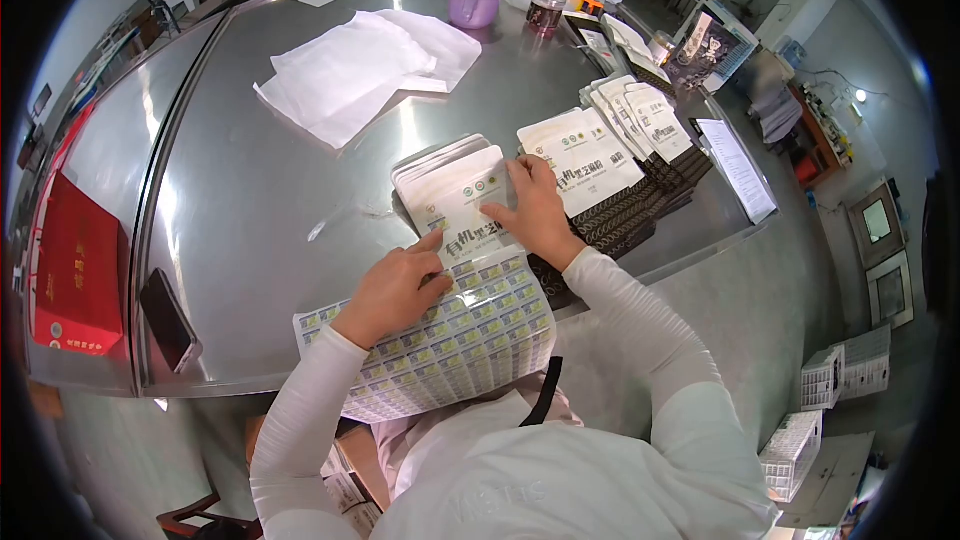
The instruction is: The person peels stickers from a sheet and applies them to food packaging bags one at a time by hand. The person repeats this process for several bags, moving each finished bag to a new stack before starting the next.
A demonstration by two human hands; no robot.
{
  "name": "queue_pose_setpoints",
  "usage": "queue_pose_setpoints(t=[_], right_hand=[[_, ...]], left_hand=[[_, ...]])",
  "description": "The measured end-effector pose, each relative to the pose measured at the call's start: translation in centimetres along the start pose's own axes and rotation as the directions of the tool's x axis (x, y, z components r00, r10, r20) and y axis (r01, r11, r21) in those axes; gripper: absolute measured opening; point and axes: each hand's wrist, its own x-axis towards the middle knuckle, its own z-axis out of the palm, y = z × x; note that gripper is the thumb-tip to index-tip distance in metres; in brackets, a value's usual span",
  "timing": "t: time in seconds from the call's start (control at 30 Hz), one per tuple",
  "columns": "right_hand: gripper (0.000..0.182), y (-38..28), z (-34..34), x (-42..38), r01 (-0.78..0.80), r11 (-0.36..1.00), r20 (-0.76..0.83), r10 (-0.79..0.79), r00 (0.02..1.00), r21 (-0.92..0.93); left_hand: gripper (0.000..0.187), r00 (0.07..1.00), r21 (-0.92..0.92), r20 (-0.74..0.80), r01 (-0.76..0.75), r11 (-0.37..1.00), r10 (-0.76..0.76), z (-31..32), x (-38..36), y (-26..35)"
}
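Head camera: worn on the person's head, the single view, facing forward and down.
Shirt [580, 470]: nearest the lens, bottom middle, seen from above.
Left hand [395, 290] and right hand [540, 210]: close, around the middle of the view.
Table [230, 210]: seen from above its near side, its edges bowed by the wide lens.
Purple bowl [474, 4]: farther out, near the top.
Crates [792, 454]: lower right, beyond the table, seen from above.
Corners: dark, rounded off.
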Motion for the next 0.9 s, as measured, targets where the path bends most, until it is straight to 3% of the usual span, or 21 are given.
queue_pose_setpoints(t=[0.03, 0.1, 0.13, 0.2, 0.3, 0.37, 0.4, 0.5, 0.53, 0.57, 0.63, 0.73, 0.9], right_hand=[[0.049, 0.3, 0.0, 0.2, -0.080, 0.978, 0.033, 0.075, 0.997, 0.192], [0.033, 0.9, -0.1, 0.7, -0.237, 0.809, 0.134, 0.195, 0.972, 0.538], [0.015, 1.0, -0.2, 1.0, -0.341, 0.483, 0.244, 0.252, 0.936, 0.806], [0.014, 3.1, -1.1, 2.2, -0.258, 0.577, 0.141, 0.240, 0.961, 0.775], [0.018, 8.6, -3.5, 5.3, -0.255, 0.661, 0.084, 0.280, 0.956, 0.706], [0.029, 11.6, -5.1, 6.7, -0.254, 0.901, -0.048, 0.289, 0.956, 0.351], [0.039, 12.1, -5.3, 6.5, -0.065, 0.983, -0.262, 0.017, 0.965, -0.175], [0.039, 5.9, -6.0, 5.5, 0.164, 0.984, -0.121, -0.154, 0.981, 0.075], [0.037, 3.0, -6.1, 4.3, 0.142, 0.950, 0.113, -0.179, 0.977, 0.278], [0.036, 0.2, -6.2, 3.1, 0.068, 0.885, 0.326, -0.240, 0.914, 0.460], [0.029, -3.5, -7.1, 1.4, 0.249, 0.866, 0.465, -0.451, 0.762, 0.433], [0.024, -5.7, -6.5, 1.0, 0.281, 0.921, 0.647, -0.390, 0.655, 0.270], [0.020, -4.4, -6.0, 1.0, 0.288, 0.924, 0.633, -0.383, 0.672, 0.253]], left_hand=[[0.017, 1.000, -0.011, -0.014, -0.015, 1.000, 0.014, 0.0, 0.0, 0.0], [0.017, 0.998, -0.031, -0.040, -0.045, 0.998, 0.044, 0.0, 0.0, -0.1], [0.017, 0.987, -0.033, -0.111, -0.119, 0.992, 0.115, 0.2, -0.2, -0.3], [0.016, 0.936, -0.024, -0.246, -0.265, 0.964, 0.251, 0.6, -0.3, -0.8], [0.015, 0.992, -0.168, -0.109, 0.050, 0.985, -0.069, -1.3, -1.3, 2.2], [0.015, 0.993, -0.153, -0.093, 0.064, 0.986, -0.078, -1.4, -1.4, 2.2], [0.015, 0.993, -0.143, -0.085, 0.071, 0.987, -0.084, -1.6, -1.4, 2.2], [0.015, 0.993, -0.146, -0.116, 0.012, 0.989, -0.029, -1.3, -1.2, 1.8], [0.015, 0.993, -0.137, -0.112, 0.013, 0.991, -0.029, -1.1, -1.2, 1.7], [0.015, 0.994, -0.124, -0.109, 0.012, 0.992, -0.025, -1.1, -1.0, 1.6], [0.015, 0.994, -0.087, -0.109, 0.002, 0.996, -0.012, -1.0, -0.8, 1.5], [0.016, 0.992, -0.045, -0.126, 0.011, 0.999, -0.017, -0.9, -1.2, 1.4], [0.019, 0.982, -0.152, -0.109, 0.137, 0.979, -0.154, -2.4, -2.6, 0.9]])
